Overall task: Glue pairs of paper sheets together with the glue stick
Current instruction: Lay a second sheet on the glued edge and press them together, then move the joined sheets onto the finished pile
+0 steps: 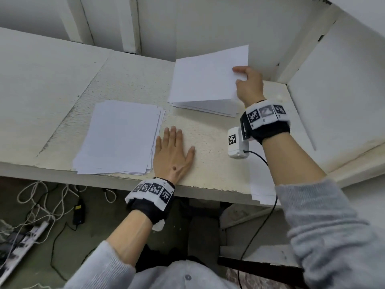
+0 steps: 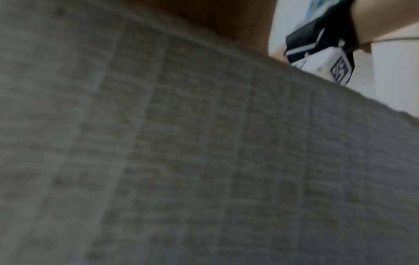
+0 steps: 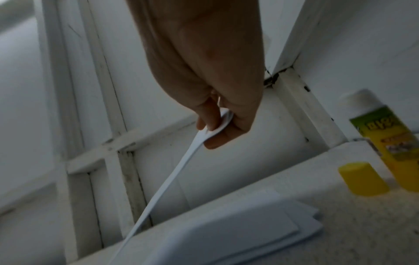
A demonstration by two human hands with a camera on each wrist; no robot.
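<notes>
Now the right hand (image 1: 249, 85) pinches the right edge of a sheet (image 1: 208, 78) between thumb and fingers and has it tilted up off the far stack (image 1: 208, 107), near edge down on the pile. The right wrist view shows that pinch edge-on, sheet (image 3: 172, 179) bowing down from the fingers (image 3: 211, 114). Whether one sheet or two are in the pinch I can't tell; the edge looks doubled there, but it's blurred.

Over on the near side, the left hand (image 1: 174, 155) lies flat on the table (image 1: 208, 142), fingers straight, holding nothing, just right of the near stack (image 1: 120, 136).

My read: this is the fetching step, a fresh sheet coming off the far pile, no glue going on yet. The next move calls for bringing it down onto the bare patch by the left hand, then going for the glue.

And where is the glue? Only the right wrist view has it: the glue stick (image 3: 390, 143) stands uncapped at the far right of the table, its yellow cap (image 3: 362, 179) just beside it. From the head view it's behind the right wrist, barely a white tip showing.

The left wrist view is nearly all blurred grey surface, hand pressed close, useless for the fingers. More paper pokes over the table's near edge under the right forearm, mostly hidden.
</notes>
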